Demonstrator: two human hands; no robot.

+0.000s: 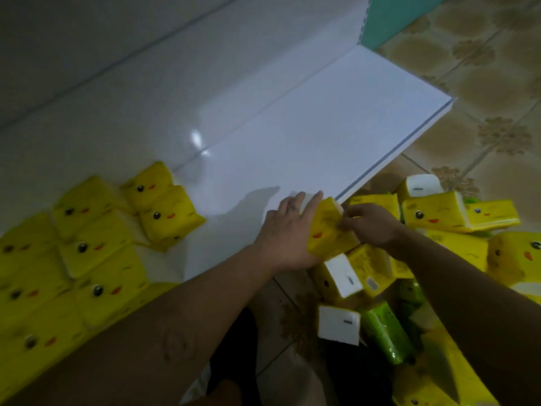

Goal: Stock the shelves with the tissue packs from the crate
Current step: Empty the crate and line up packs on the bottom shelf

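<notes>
Grip: R hand pinches pack, L hand flat vs. its side; shelf lies just left, L nearer.

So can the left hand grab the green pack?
Probably not yet: the left hand is pressed flat against the yellow tissue pack that the right hand grips. The green tissue pack lies uncovered.

Left end of shelf: yellow packs were blurred and cut by the frame edge. The held pack was partly covered by left hand and right hand; print unreadable.
</notes>
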